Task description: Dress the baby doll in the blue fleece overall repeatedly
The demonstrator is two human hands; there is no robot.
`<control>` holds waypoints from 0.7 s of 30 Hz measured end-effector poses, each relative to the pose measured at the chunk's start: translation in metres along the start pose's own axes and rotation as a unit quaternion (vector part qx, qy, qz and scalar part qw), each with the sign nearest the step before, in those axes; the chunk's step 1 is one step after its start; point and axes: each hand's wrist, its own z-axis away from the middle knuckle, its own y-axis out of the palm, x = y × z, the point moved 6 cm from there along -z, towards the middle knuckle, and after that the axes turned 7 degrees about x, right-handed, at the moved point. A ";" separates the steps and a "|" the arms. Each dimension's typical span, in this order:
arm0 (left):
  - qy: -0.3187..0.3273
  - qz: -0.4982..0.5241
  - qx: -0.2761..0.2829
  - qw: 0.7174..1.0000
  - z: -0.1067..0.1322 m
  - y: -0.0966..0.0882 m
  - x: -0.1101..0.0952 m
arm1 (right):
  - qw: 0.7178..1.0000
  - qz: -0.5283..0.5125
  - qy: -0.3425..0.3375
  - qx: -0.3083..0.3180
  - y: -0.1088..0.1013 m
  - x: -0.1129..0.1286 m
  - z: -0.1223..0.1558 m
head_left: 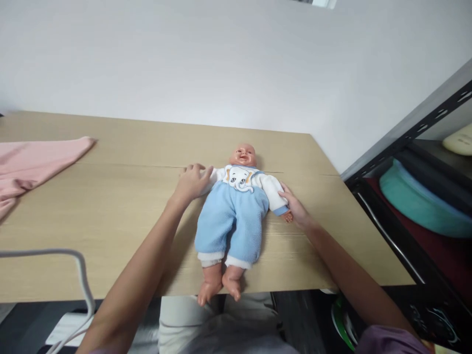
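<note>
Bald, glossy plastic baby doll (238,199) lies on its back on the light wood-grain tabletop (121,211), between my hands, head away from me, bare toes just past the near edge. Mouth open, eyes open. Dressed in a fuzzy white-and-light-blue suit (214,219): white sleeves, blue trousers with white cuffs, white elephant face with orange ears on the chest. My left hand (190,183) rests over one sleeve's end, fingers slightly parted; grip hidden, cannot tell. My right hand (298,209) touches the other sleeve near its blue cuff; cannot tell whether those fingers pinch it
</note>
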 end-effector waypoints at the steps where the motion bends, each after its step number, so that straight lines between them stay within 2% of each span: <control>1: -0.035 0.015 0.029 0.999 0.000 0.003 0.011 | 1.000 -0.007 -0.004 -0.004 0.005 0.001 0.001; 2: -0.055 0.031 0.056 0.996 0.003 0.008 0.018 | 1.000 -0.011 -0.005 -0.004 0.012 0.001 0.003; 4: -0.051 0.060 0.088 0.993 0.011 0.017 0.018 | 1.000 -0.013 -0.002 0.000 0.027 0.000 0.006; 8: -0.004 0.194 0.137 0.971 0.035 0.030 -0.012 | 1.000 -0.013 -0.011 -0.013 0.049 0.004 0.012; 10: -0.004 0.259 0.131 0.957 0.048 0.026 -0.026 | 1.000 -0.008 -0.006 -0.018 0.052 0.011 0.016; 13: 0.006 0.305 0.099 0.947 0.072 0.008 -0.040 | 1.000 0.014 0.007 -0.005 0.051 0.031 0.032; 16: 0.054 0.346 0.069 0.934 0.109 -0.011 -0.052 | 0.998 0.050 -0.044 -0.005 0.047 0.061 0.065; 18: 0.065 0.355 0.059 0.931 0.142 -0.016 -0.056 | 0.991 0.095 -0.094 -0.016 0.044 0.081 0.099; 21: 0.041 0.362 0.099 0.926 0.201 -0.001 -0.049 | 0.969 0.207 -0.133 -0.039 0.034 0.099 0.160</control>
